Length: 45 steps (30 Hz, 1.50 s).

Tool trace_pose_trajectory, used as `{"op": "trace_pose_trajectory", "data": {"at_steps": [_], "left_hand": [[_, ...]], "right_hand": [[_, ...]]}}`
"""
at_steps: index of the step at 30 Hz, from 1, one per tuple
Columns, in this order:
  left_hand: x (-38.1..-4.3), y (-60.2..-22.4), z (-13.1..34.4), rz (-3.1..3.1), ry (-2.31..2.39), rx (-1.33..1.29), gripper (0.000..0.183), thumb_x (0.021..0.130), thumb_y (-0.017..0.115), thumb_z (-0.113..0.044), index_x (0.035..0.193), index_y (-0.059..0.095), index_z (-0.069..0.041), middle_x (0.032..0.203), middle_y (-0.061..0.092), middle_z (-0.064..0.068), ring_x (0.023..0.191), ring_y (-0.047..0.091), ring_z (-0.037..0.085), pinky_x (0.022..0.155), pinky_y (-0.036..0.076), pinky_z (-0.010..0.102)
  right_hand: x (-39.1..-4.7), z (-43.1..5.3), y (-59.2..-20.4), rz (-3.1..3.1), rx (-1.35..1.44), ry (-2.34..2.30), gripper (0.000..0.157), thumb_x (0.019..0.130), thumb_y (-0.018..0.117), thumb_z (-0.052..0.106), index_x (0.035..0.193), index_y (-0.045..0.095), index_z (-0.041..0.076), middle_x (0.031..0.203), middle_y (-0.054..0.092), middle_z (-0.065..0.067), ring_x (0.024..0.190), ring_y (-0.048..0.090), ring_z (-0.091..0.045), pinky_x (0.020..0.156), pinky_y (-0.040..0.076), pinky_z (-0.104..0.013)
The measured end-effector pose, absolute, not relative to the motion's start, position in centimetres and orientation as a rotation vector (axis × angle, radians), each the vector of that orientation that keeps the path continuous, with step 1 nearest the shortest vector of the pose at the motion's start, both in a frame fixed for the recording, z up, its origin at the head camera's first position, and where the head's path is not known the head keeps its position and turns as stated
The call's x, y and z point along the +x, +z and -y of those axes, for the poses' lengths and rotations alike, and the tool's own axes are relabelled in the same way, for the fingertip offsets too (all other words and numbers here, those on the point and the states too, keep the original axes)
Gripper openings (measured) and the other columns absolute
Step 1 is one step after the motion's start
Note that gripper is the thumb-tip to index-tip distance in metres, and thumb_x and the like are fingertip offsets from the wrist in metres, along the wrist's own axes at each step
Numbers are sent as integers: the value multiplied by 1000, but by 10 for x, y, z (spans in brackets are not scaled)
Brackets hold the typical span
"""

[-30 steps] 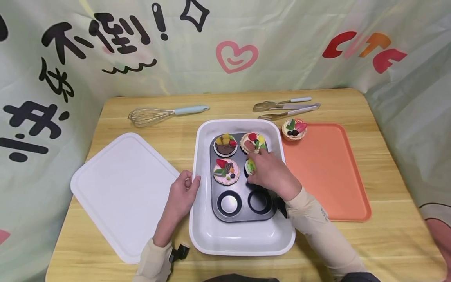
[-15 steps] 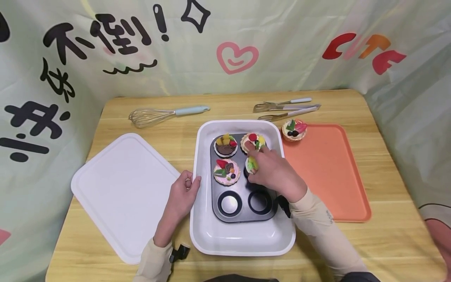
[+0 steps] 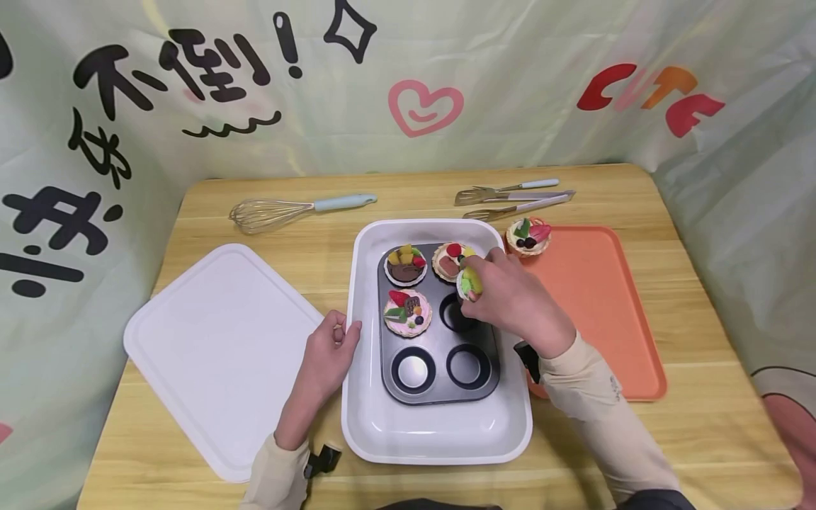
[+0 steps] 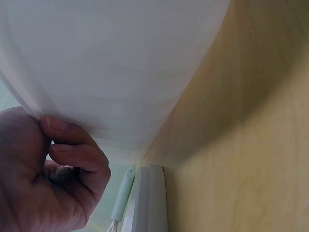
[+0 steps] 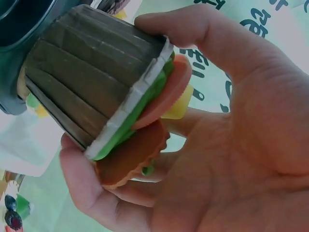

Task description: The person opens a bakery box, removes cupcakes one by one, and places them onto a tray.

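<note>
My right hand (image 3: 519,297) holds a cupcake (image 5: 96,72) above the muffin tin (image 3: 440,340). Its pleated brown paper cup, green topping, pink slice and cookie show in the right wrist view, with thumb on one side and fingertips on the other. Beneath it, the right middle cup (image 3: 457,313) is bare. In other cups of the tin sit a chocolate fruit cake (image 3: 405,268), a pink-topped cake (image 3: 406,312) and a fruit tart (image 3: 449,263), partly behind the held cupcake. My left hand (image 3: 328,358) pinches the left rim of the deep white tray (image 3: 440,450) around the tin.
A flat white tray (image 3: 223,361) lies at left and an orange tray (image 3: 612,319) at right, with a fruit tart (image 3: 528,237) on its far left corner. A whisk (image 3: 299,209) and several utensils (image 3: 513,198) lie along the back edge.
My right hand has lifted the cupcake out of the right middle cup and moved slightly right. My left hand stays at the tray's rim.
</note>
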State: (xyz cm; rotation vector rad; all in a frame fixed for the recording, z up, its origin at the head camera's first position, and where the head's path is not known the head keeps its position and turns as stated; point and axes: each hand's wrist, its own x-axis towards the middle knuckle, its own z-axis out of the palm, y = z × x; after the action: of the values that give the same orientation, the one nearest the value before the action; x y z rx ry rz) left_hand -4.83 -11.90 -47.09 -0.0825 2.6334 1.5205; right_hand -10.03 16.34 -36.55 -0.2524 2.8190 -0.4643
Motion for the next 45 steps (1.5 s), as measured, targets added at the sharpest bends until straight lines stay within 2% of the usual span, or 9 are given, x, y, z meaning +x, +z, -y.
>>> {"op": "trace_pose_trajectory", "data": {"at_steps": [7, 18, 30, 33, 39, 45], "left_hand": [[-48, -471, 118, -2624, 1524, -81, 20, 100, 60, -20, 89, 51, -5, 61, 56, 0, 56, 52, 13, 53, 45, 24], [-48, -471, 118, -2635, 1522, -84, 20, 100, 60, -19, 89, 51, -5, 60, 54, 0, 56, 52, 13, 52, 46, 24], [-49, -471, 118, -2634, 1514, -99, 19, 100, 60, -18, 89, 51, -5, 61, 58, 4, 57, 54, 13, 53, 48, 24], [-48, -471, 118, -2638, 1506, -102, 19, 100, 60, -18, 89, 51, -5, 62, 59, 4, 57, 55, 13, 53, 48, 24], [-48, -470, 117, -2628, 1505, -100, 20, 100, 59, -19, 89, 51, -5, 62, 60, 5, 57, 56, 13, 52, 49, 24], [-48, -469, 117, -2612, 1501, -116, 20, 101, 59, -20, 90, 51, -4, 63, 62, 7, 57, 56, 12, 52, 49, 24]], "right_hand": [[-102, -172, -362, -2834, -232, -486, 60, 77, 73, 21, 132, 57, 6, 112, 50, -20, 100, 46, -37, 68, 46, -47], [-104, -193, -355, -2867, -207, -495, 58, 78, 71, 23, 132, 56, 5, 113, 49, -25, 99, 47, -39, 66, 46, -49], [-108, -224, -356, -2860, -90, -513, 61, 79, 71, 25, 133, 53, 1, 127, 44, -29, 108, 43, -46, 70, 48, -54], [-109, -231, -358, -2851, -67, -502, 62, 80, 70, 25, 133, 52, 0, 123, 45, -29, 106, 43, -45, 69, 47, -53], [-110, -246, -362, -2837, -34, -517, 53, 78, 66, 22, 124, 51, 1, 103, 44, -23, 89, 43, -39, 58, 40, -41], [-114, -261, -364, -2862, -41, -526, 55, 78, 68, 22, 124, 51, -2, 99, 45, -22, 83, 46, -36, 59, 39, -39]]}}
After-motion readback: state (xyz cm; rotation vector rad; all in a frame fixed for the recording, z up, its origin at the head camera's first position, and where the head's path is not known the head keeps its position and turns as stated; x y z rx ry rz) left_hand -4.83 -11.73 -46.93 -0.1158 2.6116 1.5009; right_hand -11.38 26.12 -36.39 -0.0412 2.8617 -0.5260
